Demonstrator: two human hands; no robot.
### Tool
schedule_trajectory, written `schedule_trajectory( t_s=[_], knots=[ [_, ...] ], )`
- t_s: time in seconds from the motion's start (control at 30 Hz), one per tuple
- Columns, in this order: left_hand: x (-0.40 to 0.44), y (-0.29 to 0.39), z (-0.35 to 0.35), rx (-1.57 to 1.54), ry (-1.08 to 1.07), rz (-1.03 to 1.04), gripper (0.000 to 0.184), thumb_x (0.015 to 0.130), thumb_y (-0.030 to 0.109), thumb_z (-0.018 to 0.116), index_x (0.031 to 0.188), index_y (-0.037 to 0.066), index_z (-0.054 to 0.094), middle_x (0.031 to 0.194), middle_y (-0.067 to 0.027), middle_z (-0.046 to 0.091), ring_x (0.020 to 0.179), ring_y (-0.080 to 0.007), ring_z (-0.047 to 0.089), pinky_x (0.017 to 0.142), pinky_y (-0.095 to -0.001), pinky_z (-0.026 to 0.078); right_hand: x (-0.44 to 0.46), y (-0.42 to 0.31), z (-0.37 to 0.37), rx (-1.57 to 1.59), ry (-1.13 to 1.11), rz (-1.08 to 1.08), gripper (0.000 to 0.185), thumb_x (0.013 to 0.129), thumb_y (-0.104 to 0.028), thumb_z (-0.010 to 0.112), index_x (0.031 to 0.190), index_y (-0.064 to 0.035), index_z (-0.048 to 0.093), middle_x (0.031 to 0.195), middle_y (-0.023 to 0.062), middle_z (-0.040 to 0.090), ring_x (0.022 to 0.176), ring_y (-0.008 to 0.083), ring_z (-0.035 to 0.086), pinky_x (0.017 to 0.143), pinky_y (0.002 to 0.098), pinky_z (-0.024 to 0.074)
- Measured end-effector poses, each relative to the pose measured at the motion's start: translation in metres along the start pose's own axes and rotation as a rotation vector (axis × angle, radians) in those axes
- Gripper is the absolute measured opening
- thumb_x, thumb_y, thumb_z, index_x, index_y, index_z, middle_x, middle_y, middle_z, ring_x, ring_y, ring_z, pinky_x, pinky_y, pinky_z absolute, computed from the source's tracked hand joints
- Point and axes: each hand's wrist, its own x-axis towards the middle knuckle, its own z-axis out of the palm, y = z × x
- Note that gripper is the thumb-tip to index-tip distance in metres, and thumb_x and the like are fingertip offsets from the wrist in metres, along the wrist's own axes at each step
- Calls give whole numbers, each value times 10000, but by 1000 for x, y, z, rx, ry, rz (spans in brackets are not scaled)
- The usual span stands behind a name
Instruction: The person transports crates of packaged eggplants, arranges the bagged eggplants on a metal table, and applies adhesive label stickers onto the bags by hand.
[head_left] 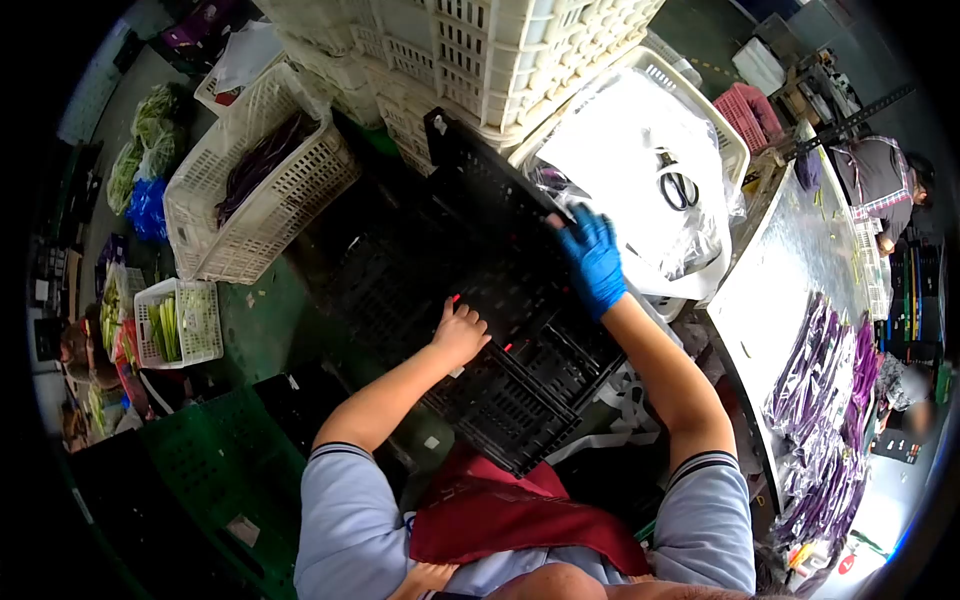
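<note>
Upper right: scissors (684,190) lying on white sheeting (600,145) in a pale crate (735,150); pink basket (745,115) farther back. Right: metal table (745,310) bearing film-wrapped purple bundles (815,390). Top: stacked pale crates (480,60). Left: larger white crate (265,225), dark purple produce (262,165) inside; small white basket (205,320), green stalks (164,328) inside; blue bag (149,208) beside bagged greens (150,150)

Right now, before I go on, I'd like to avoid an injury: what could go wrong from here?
Pinched fingers: the bare left hand is at the black crate, so a panel that shifts could nip it. The right hand, in a blue glove, is at the raised wall and might be caught too.

Knocked scissors: the scissors lie on a white sheet near the right hand, so a wide swing might send them sliding.
</note>
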Motion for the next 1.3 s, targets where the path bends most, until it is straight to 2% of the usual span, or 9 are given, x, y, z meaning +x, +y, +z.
schedule_trajectory(
  t_s=[0.13,0.2,0.5,0.57,0.7,0.9,1.1,1.23,1.3],
  knots=[
    [-21,2,-52,-157,80,88,276,813,286,491,712,59,612,739,-77,576,826,-255,518,766,-378,396,-29,-4,52,448,-9,-386,348,720,-81,492,1062,-107,550,1108,145,497,1028,336,476,868,408,405],
    [-51,0,-85,-185,3,120,301,803,290,492,650,51,594,678,-110,581,729,-279,556,683,-393,436,-38,-2,63,600,-639,-124,266,749,-119,497,1002,-82,568,1032,161,536,943,330,517,796,386,433],
    [-71,-37,-88,-708,-1426,-361,365,878,356,413,917,20,549,751,-155,631,679,-216,628,552,-317,512,-69,-78,117,425,-829,-244,292,729,-329,546,841,-75,634,871,163,599,863,353,553,758,423,443],
    [-61,-43,-27,-42,-700,281,235,815,249,500,904,41,562,702,-116,615,671,-274,605,592,-415,485,-60,-91,108,372,-933,-176,317,766,-317,496,877,-58,639,895,190,598,901,350,546,805,435,420],
    [-34,-59,8,353,-358,629,451,796,300,528,1201,117,449,1314,-32,364,1241,-182,278,957,-446,270,-118,-97,179,230,-528,-447,342,673,-360,586,844,-68,634,909,168,596,871,331,556,786,418,431],
    [-32,-83,16,581,-438,682,531,832,339,464,1305,155,309,1406,18,192,1275,-119,203,920,-384,282,-107,-83,113,404,-737,-386,319,746,-370,527,825,-79,630,868,180,588,858,346,545,740,408,444],
    [-35,-65,-69,635,-204,709,167,731,239,514,670,165,650,742,39,595,847,-178,482,730,-324,374,-92,-57,1,546,-800,-137,446,815,-455,450,695,-60,618,706,178,581,705,345,555,635,405,454],
    [-53,-137,-174,838,-240,60,127,681,142,518,646,103,634,682,-60,565,744,-215,541,608,-341,418,-150,-22,-87,356,-894,-75,292,803,-338,469,839,-98,630,736,149,602,699,326,579,637,405,474],
    [-84,-193,-188,832,-126,218,74,730,126,490,769,104,548,830,-39,444,837,-195,456,762,-326,343,-217,3,-60,444,-350,-239,223,741,-276,543,832,-88,621,824,122,596,754,312,558,656,394,462]
  ],
)
